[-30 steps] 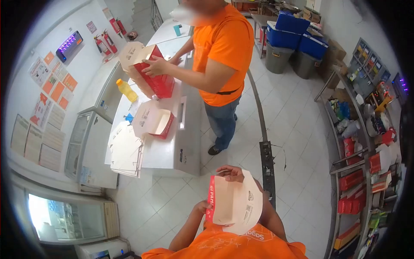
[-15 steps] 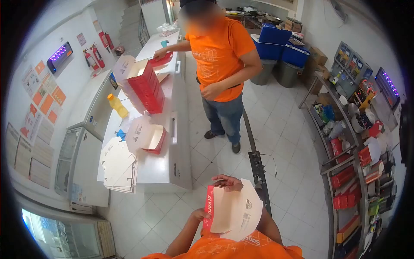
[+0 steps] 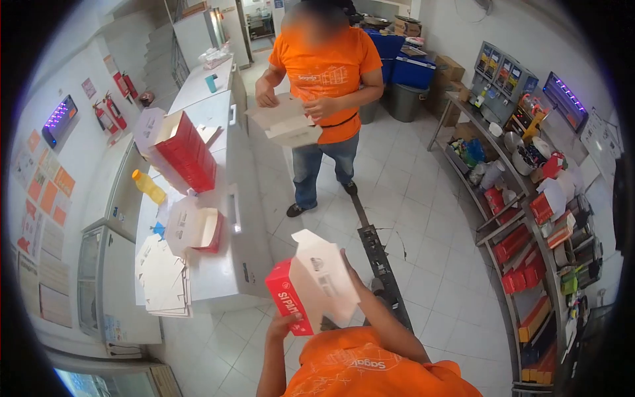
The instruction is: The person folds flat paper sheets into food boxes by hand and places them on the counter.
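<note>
A red and white cardboard food box (image 3: 291,294) is in front of my chest, its white lid (image 3: 324,274) raised and slanting to the right. My left hand (image 3: 284,325) grips the red printed side at its lower corner, thumb on the outside. Behind the lid's right edge, my right hand (image 3: 354,272) presses against the cardboard; most of its fingers are hidden by the lid. Across from me a co-worker in an orange shirt (image 3: 327,69) holds an unfolded cardboard box (image 3: 288,122) with both hands.
On the white counter (image 3: 228,268) to the left are a stack of red boxes (image 3: 188,152), one open box (image 3: 210,230), flat cardboard blanks (image 3: 162,274) and a yellow bottle (image 3: 149,187). A loaded metal shelf (image 3: 503,178) lines the right wall.
My box has tilted, and my right hand has gone from its far edge to behind the lid. The co-worker has turned from the counter toward me, now holding a cardboard box.
</note>
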### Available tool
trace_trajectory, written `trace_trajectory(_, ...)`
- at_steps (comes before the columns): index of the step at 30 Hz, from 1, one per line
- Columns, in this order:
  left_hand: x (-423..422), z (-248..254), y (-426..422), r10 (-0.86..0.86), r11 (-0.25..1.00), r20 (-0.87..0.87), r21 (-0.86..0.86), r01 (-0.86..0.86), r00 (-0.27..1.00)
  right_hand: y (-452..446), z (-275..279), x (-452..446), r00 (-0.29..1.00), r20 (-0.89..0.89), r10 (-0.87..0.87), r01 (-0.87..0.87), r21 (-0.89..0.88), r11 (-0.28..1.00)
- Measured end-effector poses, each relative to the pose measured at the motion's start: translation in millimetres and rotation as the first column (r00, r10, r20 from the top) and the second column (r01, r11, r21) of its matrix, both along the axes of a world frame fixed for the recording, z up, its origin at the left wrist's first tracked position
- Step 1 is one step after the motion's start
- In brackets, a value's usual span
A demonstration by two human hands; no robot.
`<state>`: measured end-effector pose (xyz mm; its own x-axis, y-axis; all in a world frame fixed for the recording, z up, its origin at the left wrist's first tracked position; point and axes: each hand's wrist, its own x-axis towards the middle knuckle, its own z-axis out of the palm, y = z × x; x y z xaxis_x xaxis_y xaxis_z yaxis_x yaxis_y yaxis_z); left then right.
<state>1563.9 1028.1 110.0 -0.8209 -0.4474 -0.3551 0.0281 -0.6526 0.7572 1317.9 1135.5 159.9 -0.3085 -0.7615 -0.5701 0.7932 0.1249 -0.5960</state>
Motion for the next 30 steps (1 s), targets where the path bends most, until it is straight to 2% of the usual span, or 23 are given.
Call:
trace_trajectory(1,-12,21,-1,0.006,0.997,-0.027,-0.082,-0.008,1.000,1,-1,-3,0.989,-0.145,-0.006,0.016,0.065,0.998)
trace_trajectory(2,-21,29,-1,0.057,0.977,-0.024,-0.202,-0.061,0.998,4,-2,-6,0.942,-0.336,0.003,0.012,0.044,0.999)
trace_trajectory(4,-39,45,2,0.161,0.886,-0.038,-0.434,-0.161,0.986,11,-3,-10,0.738,-0.675,0.002,0.017,0.022,1.000)
trace_trajectory(5,-47,58,5,0.140,0.873,-0.015,-0.471,-0.131,0.990,12,-6,-8,0.654,-0.752,-0.088,0.048,-0.075,0.996)
trace_trajectory(8,-69,73,22,0.150,0.812,0.008,-0.571,-0.118,0.989,13,12,-9,0.270,-0.961,-0.061,0.296,0.023,0.955)
trace_trajectory(10,-66,43,23,0.079,0.971,-0.007,-0.226,-0.079,0.997,17,5,-28,0.091,-0.995,-0.048,0.317,-0.017,0.948)
trace_trajectory(11,-66,25,25,0.047,0.998,-0.024,-0.040,-0.048,0.999,20,16,-38,0.229,-0.970,-0.087,0.345,-0.003,0.939)
trace_trajectory(12,-69,12,29,0.024,1.000,-0.060,0.013,-0.023,0.998,24,23,-46,0.364,-0.923,-0.125,0.366,0.019,0.930)
trace_trajectory(14,-76,-5,39,-0.013,0.992,-0.133,0.120,0.029,0.991,32,15,-57,0.452,-0.887,-0.092,0.273,0.040,0.961)
trace_trajectory(15,-88,-3,45,-0.060,0.989,-0.244,0.120,0.092,0.968,35,-5,-60,0.482,-0.873,-0.076,0.191,0.020,0.981)
trace_trajectory(16,-99,4,52,-0.092,0.989,-0.227,0.091,0.115,0.970,40,-22,-61,0.511,-0.858,-0.057,0.107,-0.002,0.994)
trace_trajectory(17,-110,13,59,-0.124,0.988,-0.209,0.061,0.139,0.970,43,-34,-59,0.597,-0.788,-0.150,0.003,-0.185,0.983)
trace_trajectory(20,-122,25,58,-0.134,0.982,-0.166,0.107,0.153,0.977,55,-10,-65,0.560,-0.825,-0.077,-0.017,-0.105,0.994)
trace_trajectory(21,-122,22,52,-0.138,0.983,-0.144,0.102,0.154,0.980,57,-27,-81,0.472,-0.881,0.043,-0.044,0.024,0.999)
trace_trajectory(22,-122,30,52,-0.144,0.983,-0.115,0.100,0.155,0.983,62,-16,-85,0.300,-0.953,0.031,0.063,0.052,0.997)
trace_trajectory(24,-132,46,59,-0.108,0.984,-0.005,-0.143,0.107,0.994,63,5,-98,-0.056,-0.996,0.067,0.287,0.048,0.957)
trace_trajectory(25,-138,54,64,-0.101,0.951,0.091,-0.285,0.123,0.991,59,3,-102,-0.070,-0.993,-0.096,0.204,-0.109,0.973)
trace_trajectory(26,-149,72,71,-0.111,0.925,0.133,-0.349,0.151,0.985,59,-3,-102,-0.059,-0.966,-0.253,0.133,-0.258,0.957)
trace_trajectory(27,-156,67,76,-0.110,0.850,0.204,-0.489,0.198,0.973,63,11,-93,0.327,-0.926,-0.188,0.048,-0.183,0.982)
trace_trajectory(28,-156,58,74,-0.243,0.800,0.267,-0.488,0.348,0.932,66,15,-86,0.488,-0.868,-0.087,-0.033,-0.118,0.992)
trace_trajectory(29,-153,42,79,-0.183,0.853,0.307,-0.423,0.306,0.934,69,19,-78,0.620,-0.784,0.029,-0.110,-0.051,0.993)
trace_trajectory(30,-148,42,81,-0.163,0.863,0.353,-0.402,0.306,0.921,71,10,-76,0.558,-0.818,0.138,-0.169,0.050,0.984)
